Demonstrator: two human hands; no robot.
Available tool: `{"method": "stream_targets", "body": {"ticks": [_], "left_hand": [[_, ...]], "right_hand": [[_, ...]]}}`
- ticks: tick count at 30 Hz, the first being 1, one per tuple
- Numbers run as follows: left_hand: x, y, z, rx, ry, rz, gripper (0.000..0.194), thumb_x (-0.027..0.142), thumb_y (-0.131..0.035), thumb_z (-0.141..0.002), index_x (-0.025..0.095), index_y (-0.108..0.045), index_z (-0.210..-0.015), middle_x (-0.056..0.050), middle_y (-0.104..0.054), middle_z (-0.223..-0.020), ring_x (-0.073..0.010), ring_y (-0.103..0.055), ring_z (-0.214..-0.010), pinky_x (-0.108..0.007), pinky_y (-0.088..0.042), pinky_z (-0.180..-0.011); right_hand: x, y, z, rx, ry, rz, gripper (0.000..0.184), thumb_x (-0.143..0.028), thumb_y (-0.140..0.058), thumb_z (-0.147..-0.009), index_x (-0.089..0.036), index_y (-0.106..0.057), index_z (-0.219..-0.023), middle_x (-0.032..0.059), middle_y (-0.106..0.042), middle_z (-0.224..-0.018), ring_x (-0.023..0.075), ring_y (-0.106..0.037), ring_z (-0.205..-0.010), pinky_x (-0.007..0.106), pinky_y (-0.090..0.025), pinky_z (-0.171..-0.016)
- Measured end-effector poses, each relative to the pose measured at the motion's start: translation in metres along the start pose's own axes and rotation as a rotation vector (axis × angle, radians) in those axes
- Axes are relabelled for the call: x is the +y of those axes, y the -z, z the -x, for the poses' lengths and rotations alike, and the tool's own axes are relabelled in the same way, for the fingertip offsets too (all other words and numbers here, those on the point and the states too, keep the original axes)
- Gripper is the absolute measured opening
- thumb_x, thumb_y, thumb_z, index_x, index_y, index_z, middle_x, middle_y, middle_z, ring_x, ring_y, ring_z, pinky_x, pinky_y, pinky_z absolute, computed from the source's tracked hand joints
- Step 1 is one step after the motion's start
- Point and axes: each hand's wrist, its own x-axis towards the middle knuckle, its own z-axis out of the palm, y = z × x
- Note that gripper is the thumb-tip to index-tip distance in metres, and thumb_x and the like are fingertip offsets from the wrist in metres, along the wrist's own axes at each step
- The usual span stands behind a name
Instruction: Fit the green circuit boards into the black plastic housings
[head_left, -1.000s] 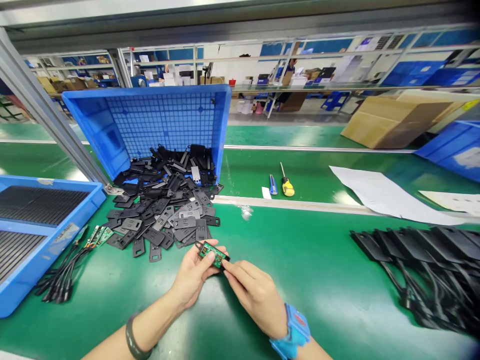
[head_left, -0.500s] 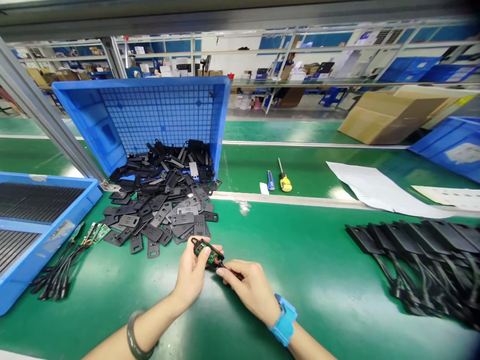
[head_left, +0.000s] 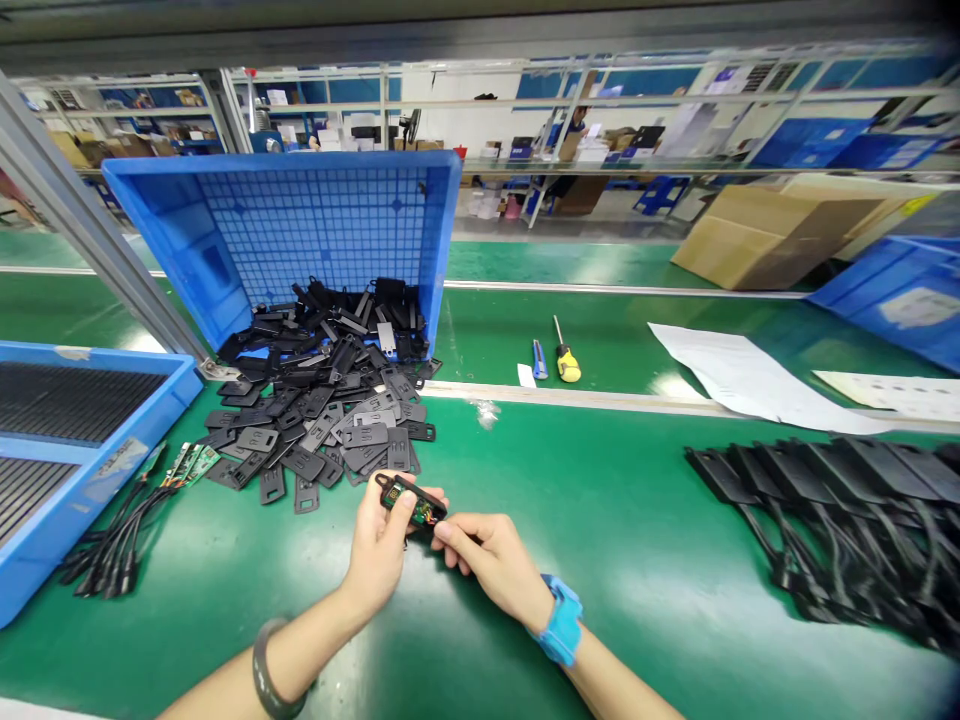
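Observation:
My left hand (head_left: 382,545) is closed round a black plastic housing (head_left: 431,497) with a loop at its upper end. Inside the housing lies a small green circuit board (head_left: 411,506) with a digit display and coloured wires, and my left thumb presses on it. At the lower end of the housing, my right hand (head_left: 491,560) pinches the black cable where it leaves the board; the fingers mostly hide the cable. Just beyond the left hand spreads a heap of black plastic covers (head_left: 322,430), spilling from a tipped blue crate (head_left: 322,230).
Circuit boards with cables (head_left: 142,520) lie at left beside a blue tray (head_left: 112,470). Several black cabled units (head_left: 825,500) lie in a row at right. Farther back are a utility knife (head_left: 539,360), a yellow screwdriver (head_left: 568,362), a paper sheet (head_left: 750,380) and a cardboard box (head_left: 772,235).
The right fingers have shifted slightly along the cable, hiding more of it at the housing's end. The housing has tilted and moved a little left in my left hand.

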Motion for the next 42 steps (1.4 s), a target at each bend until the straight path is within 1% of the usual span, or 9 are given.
{"method": "stream_targets", "body": {"ticks": [5,8,11,14,19,22,25,36,42], "left_hand": [[0.002,-0.001,0.005,0.041,-0.079,-0.125,0.027,0.04,-0.056,-0.087,0.019,-0.045,-0.101,-0.012,-0.068,-0.102,-0.0249,-0.065,-0.095,-0.038,-0.052,-0.082],[0.003,-0.001,0.004,0.034,-0.116,-0.183,0.027,0.04,-0.056,-0.087,0.019,-0.048,-0.1,-0.012,-0.068,-0.101,-0.0237,-0.064,-0.095,-0.037,-0.05,-0.085],[0.004,0.0,-0.002,0.028,-0.048,-0.116,0.029,0.04,-0.059,-0.085,0.019,-0.047,-0.101,-0.01,-0.069,-0.095,-0.022,-0.066,-0.086,-0.034,-0.051,-0.079],[0.006,0.002,-0.008,0.015,0.083,-0.051,0.033,0.04,-0.06,-0.083,0.017,-0.049,-0.103,-0.007,-0.068,-0.08,-0.0169,-0.064,-0.069,-0.026,-0.049,-0.066],[0.007,0.004,-0.009,-0.178,0.162,-0.258,0.027,0.037,-0.057,-0.082,0.016,-0.053,-0.099,-0.001,-0.061,-0.066,-0.0126,-0.053,-0.051,-0.022,-0.043,-0.05],[0.005,0.005,-0.008,-0.272,0.116,-0.451,0.015,0.031,-0.053,-0.083,0.017,-0.055,-0.089,-0.001,-0.06,-0.064,-0.0138,-0.053,-0.055,-0.022,-0.042,-0.051],[0.004,0.005,-0.008,-0.299,0.052,-0.609,0.01,0.025,-0.049,-0.084,0.017,-0.056,-0.084,-0.002,-0.063,-0.064,-0.0153,-0.056,-0.06,-0.023,-0.042,-0.056],[0.007,0.005,-0.007,-0.312,0.017,-0.814,0.009,0.019,-0.044,-0.081,0.02,-0.053,-0.082,0.002,-0.064,-0.062,-0.0149,-0.058,-0.058,-0.023,-0.04,-0.057],[0.007,0.004,-0.005,-0.338,-0.002,-0.881,0.01,0.016,-0.044,-0.079,0.02,-0.053,-0.078,0.002,-0.065,-0.061,-0.0151,-0.059,-0.058,-0.024,-0.039,-0.058]], "right_hand": [[0.001,-0.002,-0.002,0.141,0.117,0.225,0.049,-0.047,-0.048,-0.089,-0.015,-0.063,-0.055,-0.0004,-0.055,-0.049,0.01,-0.044,-0.046,0.022,-0.031,-0.048],[0.002,-0.004,-0.004,0.141,0.102,0.233,0.049,-0.046,-0.047,-0.089,-0.015,-0.061,-0.054,-0.0006,-0.055,-0.048,0.0099,-0.044,-0.045,0.022,-0.031,-0.048],[0.0,-0.003,-0.003,0.052,0.072,0.231,0.046,-0.044,-0.047,-0.09,-0.015,-0.062,-0.057,-0.0007,-0.057,-0.05,0.0098,-0.046,-0.045,0.021,-0.032,-0.047],[-0.007,0.002,-0.001,0.061,0.171,0.315,0.041,-0.042,-0.053,-0.088,-0.016,-0.062,-0.057,-0.0011,-0.055,-0.051,0.0101,-0.046,-0.048,0.022,-0.032,-0.048],[-0.009,0.011,-0.001,0.269,0.433,0.368,0.02,-0.029,-0.05,-0.092,-0.018,-0.067,-0.089,0.0035,-0.061,-0.077,0.0125,-0.054,-0.065,0.024,-0.043,-0.061],[-0.003,0.013,-0.003,0.252,0.583,0.515,0.02,-0.023,-0.049,-0.093,-0.022,-0.067,-0.1,0.0046,-0.06,-0.081,0.0141,-0.056,-0.074,0.025,-0.044,-0.067],[0.001,0.013,-0.005,0.241,0.651,0.659,0.021,-0.021,-0.049,-0.093,-0.022,-0.067,-0.104,0.0051,-0.06,-0.08,0.0149,-0.055,-0.075,0.026,-0.044,-0.065],[0.001,0.012,-0.01,0.239,0.674,0.524,0.011,-0.017,-0.055,-0.09,-0.021,-0.065,-0.092,0.0027,-0.066,-0.081,0.0149,-0.057,-0.074,0.027,-0.044,-0.067],[-0.005,0.012,-0.007,0.164,0.651,0.692,0.015,-0.018,-0.047,-0.093,-0.018,-0.06,-0.086,0.0046,-0.062,-0.08,0.0167,-0.053,-0.074,0.028,-0.042,-0.066]]}}
